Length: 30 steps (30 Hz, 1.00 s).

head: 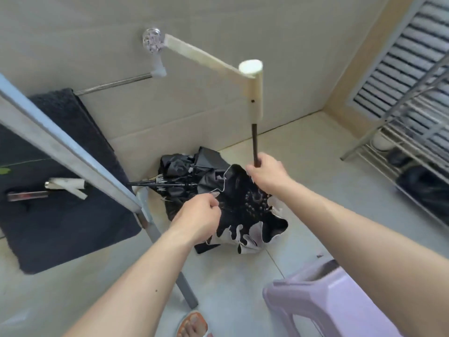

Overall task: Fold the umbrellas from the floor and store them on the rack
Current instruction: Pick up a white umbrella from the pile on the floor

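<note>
I hold a collapsed umbrella (245,205) with a black inside and a pale outer edge, its canopy loose and crumpled. My right hand (267,175) grips the dark shaft just below the cream handle (255,93), which points up. My left hand (199,212) pinches the canopy's edge on the left side. A second black umbrella (184,173) lies folded down on the floor behind it, against the wall. A metal rack (401,132) with slatted shelves stands at the right.
A grey metal frame leg (73,152) crosses the left side. On a dark mat (68,215) lies a cream-handled item (65,184). A lilac plastic stool (328,300) stands at the lower right. A wall rail with a suction cup (151,41) is above. My foot (192,324) shows below.
</note>
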Motion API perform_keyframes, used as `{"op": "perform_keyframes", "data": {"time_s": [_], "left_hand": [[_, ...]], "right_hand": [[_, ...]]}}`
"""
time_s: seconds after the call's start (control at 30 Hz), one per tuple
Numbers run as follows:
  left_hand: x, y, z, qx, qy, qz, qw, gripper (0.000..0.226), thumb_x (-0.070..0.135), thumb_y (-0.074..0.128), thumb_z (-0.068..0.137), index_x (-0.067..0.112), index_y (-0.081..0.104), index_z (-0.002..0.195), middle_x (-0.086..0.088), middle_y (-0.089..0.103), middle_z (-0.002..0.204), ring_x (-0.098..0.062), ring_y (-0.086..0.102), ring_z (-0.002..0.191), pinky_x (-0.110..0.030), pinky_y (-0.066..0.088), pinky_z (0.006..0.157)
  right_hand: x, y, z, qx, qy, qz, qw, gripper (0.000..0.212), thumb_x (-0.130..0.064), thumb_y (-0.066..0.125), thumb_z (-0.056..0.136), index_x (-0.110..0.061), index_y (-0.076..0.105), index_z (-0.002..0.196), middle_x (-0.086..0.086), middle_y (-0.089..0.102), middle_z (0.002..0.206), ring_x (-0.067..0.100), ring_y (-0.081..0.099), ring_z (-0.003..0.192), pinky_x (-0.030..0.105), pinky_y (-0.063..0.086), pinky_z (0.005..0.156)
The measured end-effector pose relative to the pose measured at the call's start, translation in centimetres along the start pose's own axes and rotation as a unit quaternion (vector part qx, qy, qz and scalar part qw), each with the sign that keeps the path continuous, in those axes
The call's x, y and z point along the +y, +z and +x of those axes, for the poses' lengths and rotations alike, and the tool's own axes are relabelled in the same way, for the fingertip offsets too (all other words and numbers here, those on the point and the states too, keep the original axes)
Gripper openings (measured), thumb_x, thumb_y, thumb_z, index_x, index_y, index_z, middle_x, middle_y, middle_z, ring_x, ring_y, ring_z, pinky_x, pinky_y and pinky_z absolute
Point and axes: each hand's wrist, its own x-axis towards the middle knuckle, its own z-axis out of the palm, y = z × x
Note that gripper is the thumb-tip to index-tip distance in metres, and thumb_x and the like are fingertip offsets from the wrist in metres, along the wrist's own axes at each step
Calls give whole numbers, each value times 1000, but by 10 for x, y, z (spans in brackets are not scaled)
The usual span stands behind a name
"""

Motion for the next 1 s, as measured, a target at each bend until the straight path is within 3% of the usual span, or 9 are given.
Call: {"op": "perform_keyframes", "data": {"time_s": [0.07,0.17,0.27,0.3,0.4,0.47,0.57,0.77,1.0], "left_hand": [[17,7,-13,-14,22,-17,1000,27,28,46,98,33,66,115,9,66,111,-16,65,98,-36,55,92],[43,17,-37,-38,50,-25,998,33,23,48,100,24,66,128,6,65,124,-15,60,113,-29,46,97],[63,26,-58,-51,50,-44,996,35,20,49,98,20,65,129,0,67,126,-20,62,117,-35,49,102],[69,31,-64,-55,50,-52,996,34,20,50,98,20,65,128,-2,68,124,-21,64,115,-38,51,102],[82,49,-81,-74,69,-46,994,31,21,51,97,19,65,125,-5,70,118,-24,66,112,-37,52,96],[89,57,-92,-91,94,-22,991,30,20,51,99,16,63,126,-6,69,117,-24,66,110,-35,52,91],[93,58,-104,-95,121,25,988,30,20,50,100,14,64,127,-5,68,117,-23,66,107,-32,52,91],[86,27,-110,-104,131,91,982,30,24,52,100,17,63,127,-2,66,106,-23,64,97,-28,45,76],[31,20,-126,-110,138,236,956,49,39,58,99,18,51,143,-3,61,136,-23,58,123,-38,47,106]], "right_hand": [[-7,-55,-29,51,10,204,978,17,-27,69,89,-16,63,100,5,71,101,23,68,94,36,50,82],[-5,-123,-95,117,-32,466,876,47,-19,78,83,-18,57,125,9,68,126,19,64,117,35,41,95],[9,-160,-153,179,-68,626,756,64,-8,73,88,-21,46,144,-3,68,113,9,60,107,28,41,93],[9,-167,-168,202,-72,626,750,58,-9,73,89,-24,49,140,-5,66,107,4,60,98,24,43,89],[-3,-180,-201,321,-39,385,865,33,-12,62,97,-21,55,128,-7,58,90,-9,55,62,10,46,61],[-3,-190,-208,338,-22,116,934,26,-21,52,103,-19,53,129,0,61,95,1,62,80,24,51,70],[-6,-209,-222,263,20,-147,953,28,-37,42,106,-12,54,111,15,65,100,39,63,98,41,48,82],[-33,-236,-252,243,-39,-143,959,23,-30,43,97,-10,51,91,11,58,82,38,58,80,43,52,73],[-51,-197,-284,170,-95,-153,969,24,-33,43,97,-12,50,89,11,60,79,35,61,70,43,56,69]]}}
